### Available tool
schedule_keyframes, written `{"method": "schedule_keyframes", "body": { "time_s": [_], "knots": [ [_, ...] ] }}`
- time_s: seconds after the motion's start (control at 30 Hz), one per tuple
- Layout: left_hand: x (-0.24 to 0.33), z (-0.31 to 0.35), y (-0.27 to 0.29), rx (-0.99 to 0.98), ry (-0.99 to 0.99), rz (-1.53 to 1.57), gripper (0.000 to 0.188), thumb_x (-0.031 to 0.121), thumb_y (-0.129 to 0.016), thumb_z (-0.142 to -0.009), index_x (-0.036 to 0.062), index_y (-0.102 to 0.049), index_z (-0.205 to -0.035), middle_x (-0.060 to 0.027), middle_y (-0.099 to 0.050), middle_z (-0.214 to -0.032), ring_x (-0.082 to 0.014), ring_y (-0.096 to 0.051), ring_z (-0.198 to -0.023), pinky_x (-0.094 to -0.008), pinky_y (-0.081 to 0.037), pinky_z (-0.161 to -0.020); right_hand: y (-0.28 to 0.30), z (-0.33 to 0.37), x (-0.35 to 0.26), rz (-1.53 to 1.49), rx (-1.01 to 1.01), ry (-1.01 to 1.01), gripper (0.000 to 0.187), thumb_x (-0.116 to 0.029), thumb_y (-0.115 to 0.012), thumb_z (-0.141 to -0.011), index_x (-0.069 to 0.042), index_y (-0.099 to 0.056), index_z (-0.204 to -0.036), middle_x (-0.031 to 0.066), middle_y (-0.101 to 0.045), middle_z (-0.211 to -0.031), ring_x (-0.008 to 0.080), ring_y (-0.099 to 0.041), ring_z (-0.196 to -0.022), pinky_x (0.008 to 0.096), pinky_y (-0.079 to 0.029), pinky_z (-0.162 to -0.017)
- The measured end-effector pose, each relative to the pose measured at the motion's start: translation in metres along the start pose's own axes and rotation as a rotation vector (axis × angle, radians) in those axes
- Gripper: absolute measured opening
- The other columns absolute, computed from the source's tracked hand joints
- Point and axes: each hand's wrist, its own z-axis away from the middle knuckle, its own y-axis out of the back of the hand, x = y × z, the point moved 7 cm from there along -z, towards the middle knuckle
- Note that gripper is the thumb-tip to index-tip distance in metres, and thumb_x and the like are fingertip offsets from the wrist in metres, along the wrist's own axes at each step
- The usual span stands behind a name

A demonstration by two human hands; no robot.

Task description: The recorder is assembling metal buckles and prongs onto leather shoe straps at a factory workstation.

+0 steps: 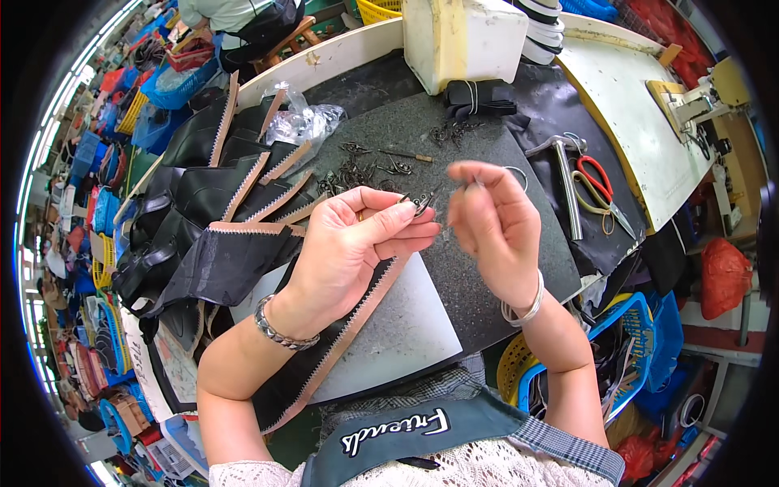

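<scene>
My left hand (353,239) is raised over the grey stone slab, its thumb and fingertips pinched on a small dark strap piece (421,204) with a metal bit. To its right, my right hand (497,231) is held up with thumb and fingers together, partly smeared by motion; whatever is between them is too small to name. Beneath my left wrist, a black leather piece (345,351) with a tan zigzag edge lies across a white board (414,312). Beyond the hands, small dark strap pieces (350,176) lie in a loose heap beside a thin tool with a wooden end (406,155).
Black leather pieces (199,195) are stacked at left, next to a clear plastic bag (304,122). A white block (462,40) and a banded black bundle (480,99) stand behind. At right lie a hammer (566,187) and red-handled scissors (599,188), above a blue basket (637,325).
</scene>
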Motion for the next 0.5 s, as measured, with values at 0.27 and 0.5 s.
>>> {"method": "schedule_keyframes", "body": {
  "time_s": [0.27, 0.5],
  "knots": [
    [-0.005, 0.0, 0.003, 0.036, -0.09, -0.097, 0.011, 0.003, -0.061, -0.089, -0.0032, -0.057, -0.098, -0.0178, -0.067, -0.095, -0.0243, -0.068, -0.086, -0.0361, -0.057, -0.081, -0.01, 0.011, -0.02, 0.73, 0.081, 0.521, 0.035, 0.003, -0.077, -0.069, 0.0, -0.066, -0.102, 0.0054, -0.059, -0.072, 0.0084, -0.052, -0.052, 0.0221, -0.041, -0.045],
    [-0.013, 0.002, -0.003, 0.131, -0.146, 0.057, 0.015, 0.002, -0.063, -0.087, -0.0047, -0.057, -0.1, -0.0161, -0.066, -0.099, -0.0201, -0.066, -0.089, -0.0351, -0.055, -0.085, -0.01, 0.012, -0.016, 0.701, 0.151, 0.608, 0.022, 0.006, -0.071, -0.072, 0.0, -0.066, -0.093, 0.0089, -0.062, -0.071, 0.0169, -0.059, -0.052, 0.0262, -0.045, -0.044]
  ]
}}
